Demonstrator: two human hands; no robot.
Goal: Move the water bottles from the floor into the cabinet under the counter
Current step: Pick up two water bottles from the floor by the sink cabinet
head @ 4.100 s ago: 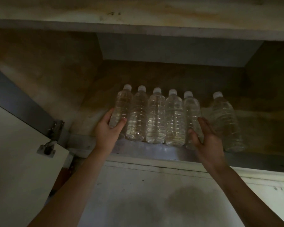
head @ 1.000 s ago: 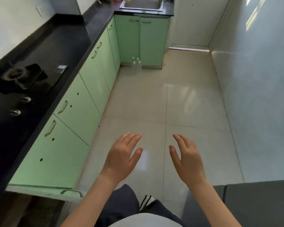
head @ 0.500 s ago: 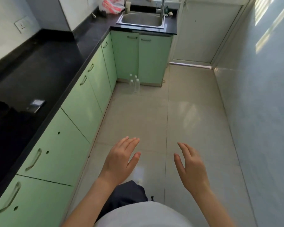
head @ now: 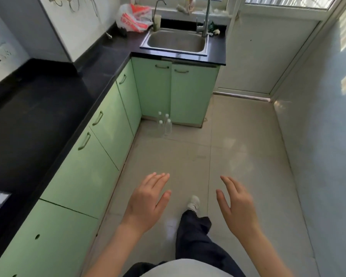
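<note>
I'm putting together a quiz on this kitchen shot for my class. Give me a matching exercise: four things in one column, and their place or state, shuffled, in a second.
1. water bottles
2. plastic bag
3. sink
4. left hand

A. open, holding nothing
B. standing on the floor by the green cabinets
C. lying on the black counter
D. set into the counter

Pairs: 1-B, 2-C, 3-D, 4-A.

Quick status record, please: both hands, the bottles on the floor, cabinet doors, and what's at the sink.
left hand: open, empty
right hand: open, empty
water bottles: about four, upright, clustered before the sink cabinet
cabinet doors: all in view shut
sink: basin looks empty; plastic bag beside it
</note>
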